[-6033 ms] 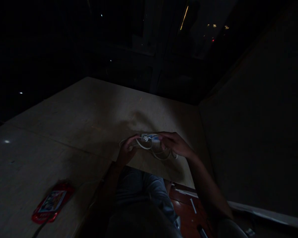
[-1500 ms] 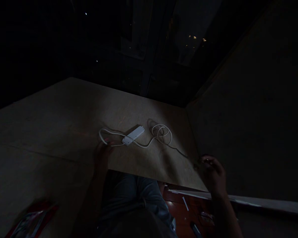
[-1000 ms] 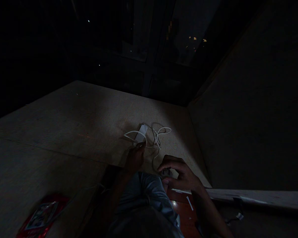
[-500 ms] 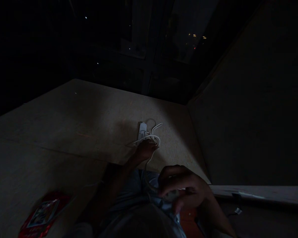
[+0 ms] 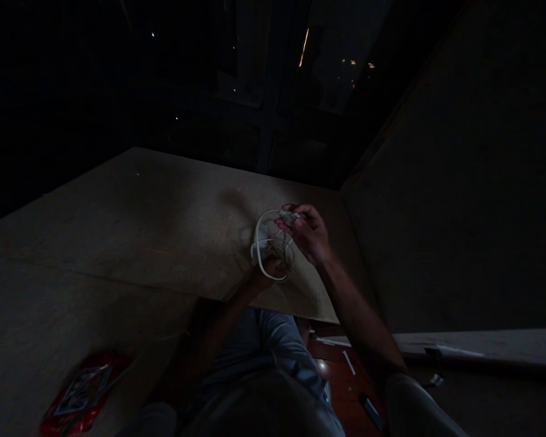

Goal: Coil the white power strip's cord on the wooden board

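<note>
My left hand (image 5: 274, 266) is closed around loops of a white cable (image 5: 258, 246) above the pale surface. Between the fingertips and thumb of my right hand (image 5: 312, 233) is the cable's pale plug (image 5: 288, 216), raised just beyond the left hand. From the plug the cable curves left and down in a wide loop to my left hand. Partly behind these loops shows a white power strip (image 5: 262, 233). Dim light hides the left fingers in part.
A shiny red packet (image 5: 79, 391) lies at the lower left, a thin cord crossing it. Dark window panes (image 5: 236, 130) stand behind the pale ledge (image 5: 173, 200), and a dark wall (image 5: 437, 230) rises on the right. A dark object (image 5: 370, 411) lies on the reddish floor (image 5: 341, 379).
My right hand has moved from near my lap up and forward, bringing the plug and cable over the power strip. My left hand has stayed almost in place, holding the loops.
</note>
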A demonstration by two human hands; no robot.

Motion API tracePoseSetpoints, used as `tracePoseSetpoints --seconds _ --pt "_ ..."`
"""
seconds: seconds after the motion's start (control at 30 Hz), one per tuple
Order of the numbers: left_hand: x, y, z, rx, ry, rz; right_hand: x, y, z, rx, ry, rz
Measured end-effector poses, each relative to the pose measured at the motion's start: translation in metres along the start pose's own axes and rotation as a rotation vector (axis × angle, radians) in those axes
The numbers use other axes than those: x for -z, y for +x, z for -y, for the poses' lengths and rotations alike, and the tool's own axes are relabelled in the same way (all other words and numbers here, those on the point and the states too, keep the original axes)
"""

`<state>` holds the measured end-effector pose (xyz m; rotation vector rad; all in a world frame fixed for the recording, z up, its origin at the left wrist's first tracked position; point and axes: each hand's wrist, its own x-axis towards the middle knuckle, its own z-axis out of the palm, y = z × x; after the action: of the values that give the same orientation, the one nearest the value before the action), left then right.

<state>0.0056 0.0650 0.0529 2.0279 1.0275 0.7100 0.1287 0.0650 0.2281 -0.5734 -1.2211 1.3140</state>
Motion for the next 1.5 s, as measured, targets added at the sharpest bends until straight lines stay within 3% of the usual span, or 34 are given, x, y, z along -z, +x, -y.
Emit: tracePoseSetpoints --seconds 0.13,0.27,0.47,0.6,0.77,0.93,1.0,1.07,1.2,1.37,1.5 --pt "-0.001 -0.010 0.000 -0.032 0.012 -0.059 0.037 0.040 -0.054 -0.060 0.072 -0.223" --pt "0.002 -0.029 -0.003 -0.013 0.198 -0.245 0.074 0.065 -0.090 -0.134 0.092 -0.385" --pt "0.023 -0.055 -0.012 0.202 0.321 -0.580 0.111 0.090 -0.111 -0.167 0.031 -0.330" --pt "0.055 -0.036 -0.016 0.157 0.257 -0.711 0.121 0.102 -0.121 -0.271 -0.186 -0.226" --pt "0.081 0.016 -0.019 0.119 0.326 -0.522 0.130 0.115 -0.129 -0.321 -0.369 -0.147" --pt "0.076 0.053 -0.024 -0.141 0.508 -0.176 0.150 0.123 -0.137 -0.400 -0.597 -0.043" --pt "0.072 0.065 -0.022 -0.184 0.528 -0.052 0.159 0.123 -0.144 -0.439 -0.669 -0.004" --pt "0.068 0.077 -0.017 -0.141 0.526 -0.007 0.166 0.121 -0.150 -0.486 -0.717 0.048" --pt "0.066 0.096 -0.007 0.003 0.482 -0.043 0.176 0.108 -0.158 -0.582 -0.734 0.186" --pt "0.072 0.098 0.004 -0.101 0.215 0.150 0.183 0.091 -0.154 -0.647 -0.649 0.301" --pt "0.075 0.092 0.009 -0.108 0.037 0.176 0.180 0.086 -0.146 -0.707 -0.554 0.374"
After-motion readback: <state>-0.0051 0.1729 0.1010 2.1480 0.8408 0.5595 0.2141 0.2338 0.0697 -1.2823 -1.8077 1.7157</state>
